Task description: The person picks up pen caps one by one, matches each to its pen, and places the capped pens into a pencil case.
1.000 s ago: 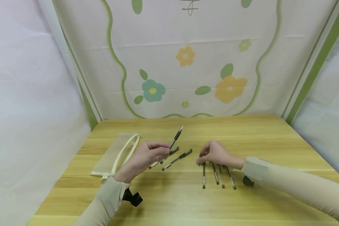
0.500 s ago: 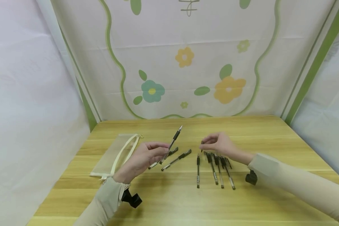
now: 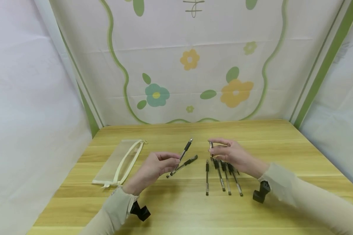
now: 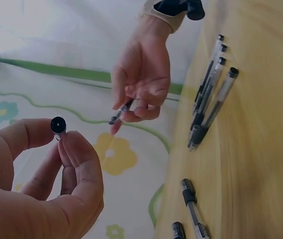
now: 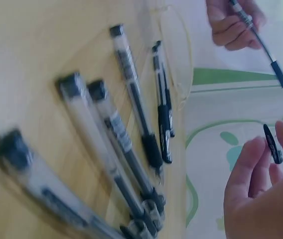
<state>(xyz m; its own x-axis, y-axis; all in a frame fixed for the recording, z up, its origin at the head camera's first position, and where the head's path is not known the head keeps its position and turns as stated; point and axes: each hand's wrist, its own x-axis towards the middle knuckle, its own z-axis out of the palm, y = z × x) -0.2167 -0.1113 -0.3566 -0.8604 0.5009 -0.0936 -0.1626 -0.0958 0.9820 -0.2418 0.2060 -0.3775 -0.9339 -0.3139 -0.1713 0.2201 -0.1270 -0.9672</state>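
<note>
My left hand [image 3: 153, 168] pinches an uncapped gel pen [image 3: 187, 145] with a black grip, its metal tip slanting up and to the right. In the left wrist view, the pen's black end plug [image 4: 58, 124] faces the camera. My right hand [image 3: 235, 157] pinches a pen cap [image 5: 272, 144] with a black clip between thumb and fingers, raised above the pens on the table. An uncapped pen [image 3: 207, 179] lies just below that hand. Several more pens [image 3: 219, 178] lie to its right, their upper ends partly hidden by the hand.
A pale mesh pouch [image 3: 113, 160] with a cream zipper lies at the left of the wooden table [image 3: 179, 212]. A capped pen [image 3: 191, 160] lies between the hands; another beside it shows in the right wrist view. A flower-printed curtain [image 3: 164, 65] stands behind.
My right hand has risen from the pens with the cap in its fingers, and an uncapped pen now shows at the row's left. My left hand, holding its pen, has shifted slightly right and down.
</note>
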